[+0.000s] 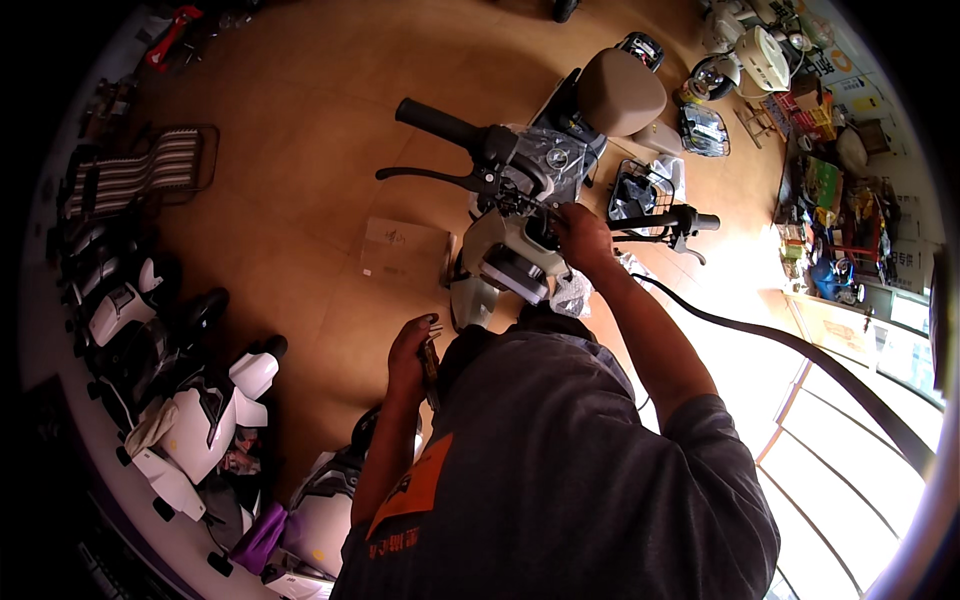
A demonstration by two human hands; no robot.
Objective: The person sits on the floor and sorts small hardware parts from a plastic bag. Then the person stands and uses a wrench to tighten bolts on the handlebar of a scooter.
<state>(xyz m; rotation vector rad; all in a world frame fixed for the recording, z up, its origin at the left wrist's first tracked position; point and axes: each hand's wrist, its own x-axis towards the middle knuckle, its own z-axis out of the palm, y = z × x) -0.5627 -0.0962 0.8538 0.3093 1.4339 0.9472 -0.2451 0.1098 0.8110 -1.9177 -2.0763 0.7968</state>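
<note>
In front of me stands a cream electric scooter, its handlebars turned toward me. My right hand is at the middle of the handlebars, fingers bent in against the parts above the headlight. What those fingertips hold is hidden. Low beside my body, my left hand is closed around a slim metal tool, whose exact kind I cannot make out. The left black grip and brake lever stick out to the left; the right grip lies beyond my right hand.
A cardboard box lies on the floor left of the scooter. A black wire basket stands to its right. Several white scooters line the left side. A striped lounge chair is farther back. A dark strap crosses the right side.
</note>
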